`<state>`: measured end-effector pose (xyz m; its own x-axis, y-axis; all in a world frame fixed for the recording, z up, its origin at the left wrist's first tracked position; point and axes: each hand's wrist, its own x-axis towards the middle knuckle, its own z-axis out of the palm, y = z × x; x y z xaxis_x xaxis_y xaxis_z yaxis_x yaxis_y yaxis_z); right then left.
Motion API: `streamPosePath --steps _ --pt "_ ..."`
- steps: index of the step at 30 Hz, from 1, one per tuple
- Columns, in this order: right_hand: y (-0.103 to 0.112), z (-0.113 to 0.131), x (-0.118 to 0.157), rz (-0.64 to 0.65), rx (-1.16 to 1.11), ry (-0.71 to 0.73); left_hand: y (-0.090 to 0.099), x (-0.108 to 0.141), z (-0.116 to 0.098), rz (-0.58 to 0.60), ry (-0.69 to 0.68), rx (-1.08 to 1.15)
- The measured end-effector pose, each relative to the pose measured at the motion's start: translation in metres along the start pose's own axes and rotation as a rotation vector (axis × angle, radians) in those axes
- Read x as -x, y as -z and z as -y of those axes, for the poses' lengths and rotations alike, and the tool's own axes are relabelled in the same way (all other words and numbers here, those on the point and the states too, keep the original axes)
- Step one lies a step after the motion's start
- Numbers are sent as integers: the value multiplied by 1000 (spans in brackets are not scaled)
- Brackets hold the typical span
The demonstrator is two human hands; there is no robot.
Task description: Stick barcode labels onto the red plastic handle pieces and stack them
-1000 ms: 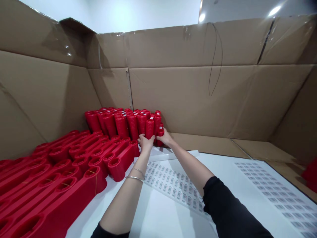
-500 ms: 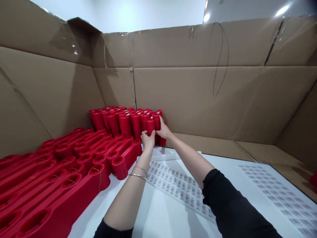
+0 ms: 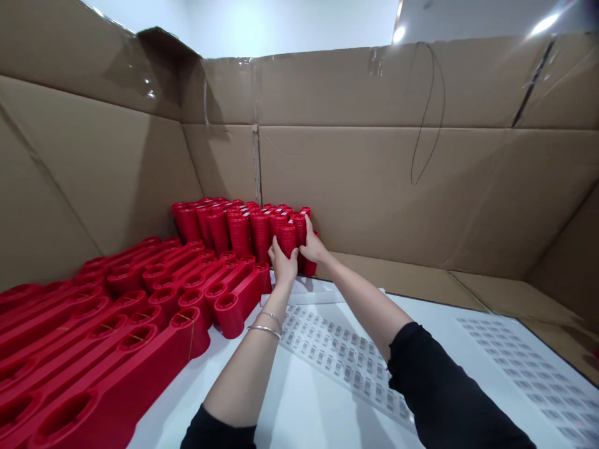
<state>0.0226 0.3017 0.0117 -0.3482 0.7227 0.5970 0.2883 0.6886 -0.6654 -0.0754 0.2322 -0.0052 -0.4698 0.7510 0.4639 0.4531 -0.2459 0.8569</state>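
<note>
Left hand and right hand are both clenched around the near corner of a block of upright red ribbed stacks. Fingers of the left hand wrap the front of one stack, and the right hand curls around the neighbouring column, so the two hands nearly touch with those stacks between them.

Two sheets of barcode labels lie on the white table: one just below the hands, the other well off to the right. Their rows of bars and print are too small to read. Small white tags show on top of some stacks, also unreadable, and no brand can be made out.

About eight stacks stand along the front row, with more packed behind; the exact total is hidden. To the left of the hands, long red pieces with oval openings lie side by side in too dense a mass to count, some bound with thin strapping.

One white bar lies on the table just below the hands. Two thin metal bangles circle the left wrist, and both arms wear black sleeves. Taped cardboard walls rise behind the block.
</note>
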Motion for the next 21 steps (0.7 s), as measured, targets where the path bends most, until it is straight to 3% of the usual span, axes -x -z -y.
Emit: streamPosePath --steps 14,21 --pt "11 9 2 -70 1 64 -3 0 -7 -71 178 -62" --pt "15 1 2 -138 -50 34 -1 -1 -13 -57 217 -101"
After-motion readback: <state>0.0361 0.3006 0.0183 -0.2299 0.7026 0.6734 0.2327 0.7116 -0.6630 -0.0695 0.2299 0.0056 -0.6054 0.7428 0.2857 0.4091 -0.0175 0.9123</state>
